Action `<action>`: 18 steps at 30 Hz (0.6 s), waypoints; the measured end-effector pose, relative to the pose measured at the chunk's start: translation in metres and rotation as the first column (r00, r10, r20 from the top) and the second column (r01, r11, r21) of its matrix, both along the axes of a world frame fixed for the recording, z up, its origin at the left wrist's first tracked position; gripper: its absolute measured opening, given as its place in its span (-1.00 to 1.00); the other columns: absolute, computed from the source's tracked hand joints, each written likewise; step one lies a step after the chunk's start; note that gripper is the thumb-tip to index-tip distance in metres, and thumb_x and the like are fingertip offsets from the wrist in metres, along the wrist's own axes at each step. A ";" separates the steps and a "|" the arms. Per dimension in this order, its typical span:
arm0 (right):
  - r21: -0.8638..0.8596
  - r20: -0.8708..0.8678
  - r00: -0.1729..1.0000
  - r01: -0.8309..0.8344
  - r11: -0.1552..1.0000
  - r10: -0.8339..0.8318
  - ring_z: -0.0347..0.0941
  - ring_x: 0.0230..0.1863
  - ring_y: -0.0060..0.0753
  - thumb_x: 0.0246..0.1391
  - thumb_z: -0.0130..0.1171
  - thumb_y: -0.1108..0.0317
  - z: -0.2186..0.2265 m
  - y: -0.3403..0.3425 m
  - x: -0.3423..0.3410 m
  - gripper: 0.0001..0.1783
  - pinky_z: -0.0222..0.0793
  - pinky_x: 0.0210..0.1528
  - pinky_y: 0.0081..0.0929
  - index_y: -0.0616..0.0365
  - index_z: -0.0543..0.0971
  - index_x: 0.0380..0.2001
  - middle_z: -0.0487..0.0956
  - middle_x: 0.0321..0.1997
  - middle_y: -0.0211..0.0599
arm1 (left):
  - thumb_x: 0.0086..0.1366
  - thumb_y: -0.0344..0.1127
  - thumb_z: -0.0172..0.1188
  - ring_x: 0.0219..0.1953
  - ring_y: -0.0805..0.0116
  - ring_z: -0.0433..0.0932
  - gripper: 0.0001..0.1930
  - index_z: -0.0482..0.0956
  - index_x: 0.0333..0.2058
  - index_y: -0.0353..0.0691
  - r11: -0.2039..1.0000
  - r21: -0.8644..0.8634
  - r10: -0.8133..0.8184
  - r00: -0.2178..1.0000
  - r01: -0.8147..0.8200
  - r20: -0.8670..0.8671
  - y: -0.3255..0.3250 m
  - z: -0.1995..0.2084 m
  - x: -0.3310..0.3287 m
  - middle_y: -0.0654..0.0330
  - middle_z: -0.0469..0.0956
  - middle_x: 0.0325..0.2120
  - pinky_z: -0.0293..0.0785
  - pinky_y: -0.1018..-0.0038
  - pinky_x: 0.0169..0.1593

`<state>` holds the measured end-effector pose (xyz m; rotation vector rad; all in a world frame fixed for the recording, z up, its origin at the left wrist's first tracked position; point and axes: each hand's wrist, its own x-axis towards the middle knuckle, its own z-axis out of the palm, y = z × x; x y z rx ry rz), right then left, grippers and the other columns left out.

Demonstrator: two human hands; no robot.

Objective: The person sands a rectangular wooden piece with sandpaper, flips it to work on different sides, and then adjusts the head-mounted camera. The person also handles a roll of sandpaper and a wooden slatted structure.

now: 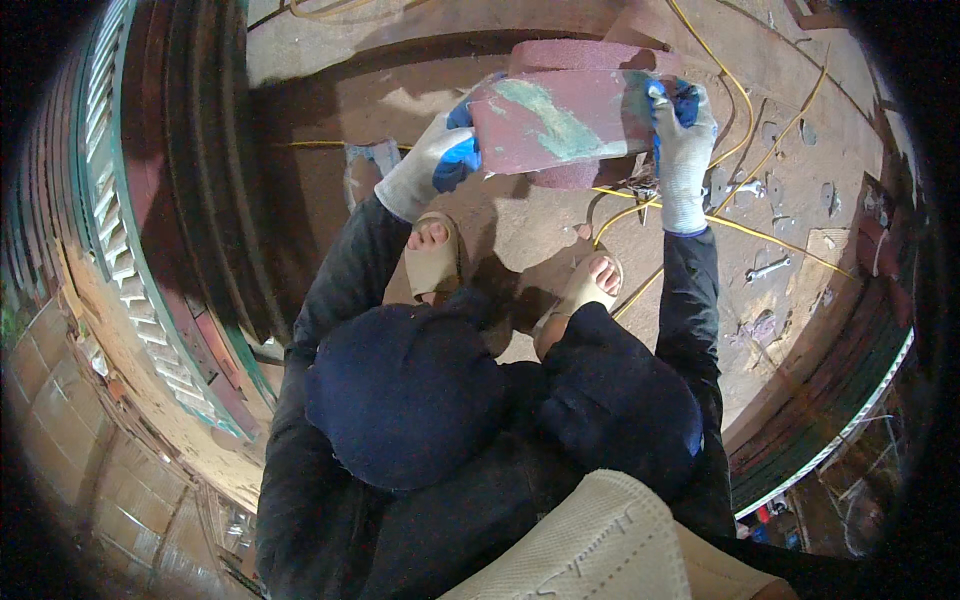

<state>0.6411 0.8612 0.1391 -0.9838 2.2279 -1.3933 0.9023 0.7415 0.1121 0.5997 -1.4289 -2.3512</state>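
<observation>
Between my two gloved hands is a flat, dull-red rectangular panel (620,100) with a pale green worn patch across its face. My left hand (445,150), in a white glove with blue coating, is closed on its left edge. At the right edge my right hand (684,130), gloved the same way, is closed with the fingers on the panel. A rough reddish curved piece (590,55) shows above the panel, and a bit of similar material shows below. Whether these join the panel I cannot tell.
Yellow cord (775,232) crosses the floor on the right. Wrenches, such as one open-ended wrench (768,269), lie there too. Long dark-red slats (190,150) and a pale ribbed strip (112,225) line the left. My sandalled feet (436,250) are below the panel.
</observation>
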 end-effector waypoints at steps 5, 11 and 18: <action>-0.122 0.176 0.984 0.006 0.993 0.015 0.34 -0.41 -0.69 0.05 0.10 0.50 -0.003 0.000 0.010 -0.85 0.30 -0.35 -0.68 0.21 0.46 -0.26 0.50 -0.40 -0.46 | 0.21 -0.28 0.11 -0.05 0.29 0.46 -0.65 0.41 -0.05 -0.28 0.520 -0.835 0.084 0.962 0.179 0.259 0.006 0.027 0.005 0.14 0.45 -0.04 0.39 0.45 0.01; 0.061 0.287 0.940 -0.209 0.976 0.183 0.36 -0.32 -0.70 0.08 0.10 0.46 -0.013 -0.002 -0.012 -0.84 0.32 -0.24 -0.70 0.20 0.48 -0.24 0.50 -0.29 -0.48 | 0.24 -0.17 0.12 -0.33 0.34 0.51 -0.69 0.44 -0.10 -0.18 0.730 0.669 0.096 0.990 -0.143 0.106 0.005 -0.001 -0.002 0.25 0.51 -0.30 0.49 0.44 -0.23; -0.095 0.398 0.410 -0.871 0.481 0.821 0.38 -0.25 -0.57 0.03 0.13 0.40 0.079 -0.032 -0.007 -0.85 0.30 -0.13 -0.54 0.14 0.48 -0.28 0.49 -0.30 -0.47 | 0.28 -0.21 0.08 -0.59 0.61 0.39 -0.70 0.36 -0.03 -0.07 0.930 0.334 0.112 0.983 -0.156 0.147 0.001 0.056 -0.027 0.45 0.41 -0.51 0.37 0.62 -0.52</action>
